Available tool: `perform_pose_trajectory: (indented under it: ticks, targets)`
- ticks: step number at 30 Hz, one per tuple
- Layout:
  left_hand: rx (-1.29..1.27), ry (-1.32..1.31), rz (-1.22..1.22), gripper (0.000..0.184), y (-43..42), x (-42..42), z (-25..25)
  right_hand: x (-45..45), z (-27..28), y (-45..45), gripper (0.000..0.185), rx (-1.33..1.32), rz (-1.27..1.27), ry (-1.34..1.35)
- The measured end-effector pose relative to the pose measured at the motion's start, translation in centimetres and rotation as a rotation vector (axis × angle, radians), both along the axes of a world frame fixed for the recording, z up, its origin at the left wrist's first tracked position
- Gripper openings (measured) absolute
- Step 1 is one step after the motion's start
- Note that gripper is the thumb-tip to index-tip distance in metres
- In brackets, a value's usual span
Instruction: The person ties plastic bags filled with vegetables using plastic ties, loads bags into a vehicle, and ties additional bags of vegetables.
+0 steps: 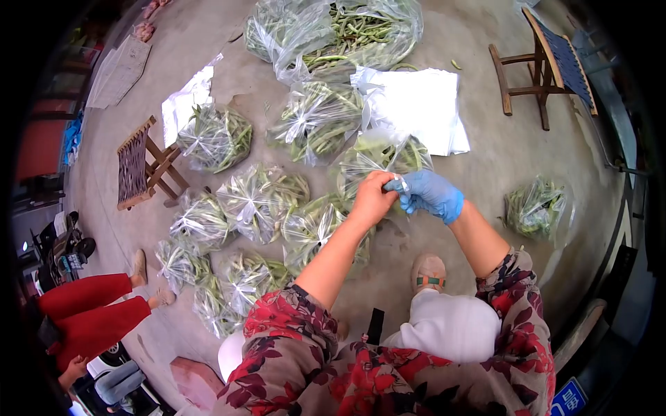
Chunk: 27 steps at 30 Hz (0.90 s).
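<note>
Both hands meet at the gathered top of a clear plastic bag of green beans, low in front of me. My left hand, bare, is closed with its fingertips pinching the twisted plastic. In a blue glove, my right hand has its fingers curled against the same bag neck. A small white piece of plastic shows between the fingertips. Just beyond the bag lies a stack of flat white plastic bags. Another tied bag of beans sits close to its left.
Several filled bean bags cover the floor to the left, and one bag lies at the right. A large open bag of beans is at the back. Folding stools stand either side. A person in red trousers is at left.
</note>
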<state>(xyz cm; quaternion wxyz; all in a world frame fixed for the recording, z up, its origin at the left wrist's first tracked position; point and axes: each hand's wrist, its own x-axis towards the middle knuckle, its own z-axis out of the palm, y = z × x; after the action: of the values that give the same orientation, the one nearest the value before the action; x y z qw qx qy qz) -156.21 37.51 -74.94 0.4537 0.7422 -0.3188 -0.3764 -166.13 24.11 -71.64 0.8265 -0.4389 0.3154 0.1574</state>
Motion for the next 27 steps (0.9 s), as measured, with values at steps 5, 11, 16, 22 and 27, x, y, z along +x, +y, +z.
perform_pose_trajectory:
  ticks: [5,11,16,22,27]
  targets:
    - [0.051,0.527,0.162,0.012,0.6,0.9,0.3,-0.4,0.9,-0.4,0.022,0.140,-0.176,0.101]
    - [-0.243,1.331,0.748,0.015,0.9,2.8,0.2,-2.5,-5.6,-2.3,0.022,0.084,-0.308,0.138]
    - [-0.293,0.671,0.532,0.015,-1.5,2.1,3.1,-2.8,-3.0,-2.1,0.023,-0.555,-0.115,-0.330]
    - [0.015,-0.942,-0.350,0.015,-6.1,-1.7,7.9,-9.2,-0.3,-4.3,0.023,-1.200,-0.164,-0.142]
    - [-0.176,-0.796,-0.607,0.014,-11.1,-10.0,11.4,-24.5,0.2,-12.9,0.059,-1.918,-0.796,0.680]
